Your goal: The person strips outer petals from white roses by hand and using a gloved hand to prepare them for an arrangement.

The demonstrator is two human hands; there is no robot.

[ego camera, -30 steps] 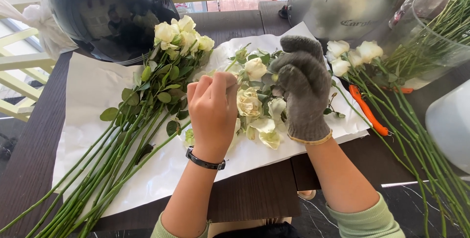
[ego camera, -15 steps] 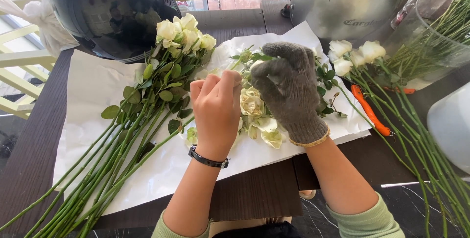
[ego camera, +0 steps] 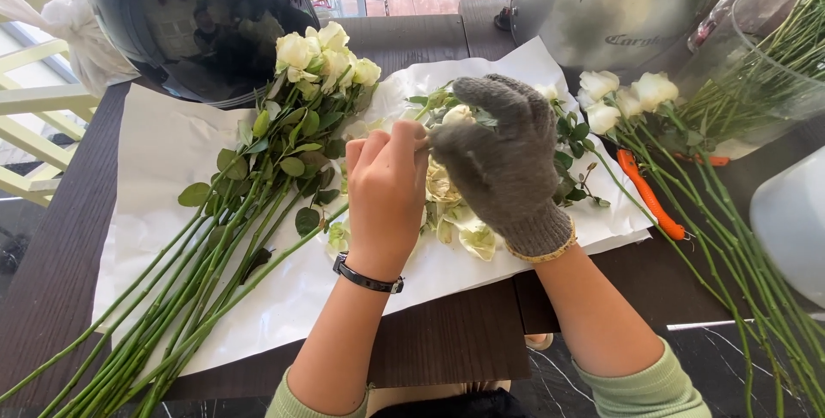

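My right hand, in a grey knit glove, is closed around a white rose above the white paper sheet. My bare left hand, with a black wristband, pinches the same rose from the left, its fingertips touching the glove. Loose pale petals lie on the paper just below both hands. A bunch of white roses with long green stems lies on the paper to the left of my left hand.
A black helmet sits at the back left and a silver helmet at the back right. More white roses, orange-handled pruners and a glass vase are at the right. A white rounded object is at the right edge.
My gloved right hand has shifted a little left and curled over the rose, covering more of it. My left hand has stayed pinched at the bloom.
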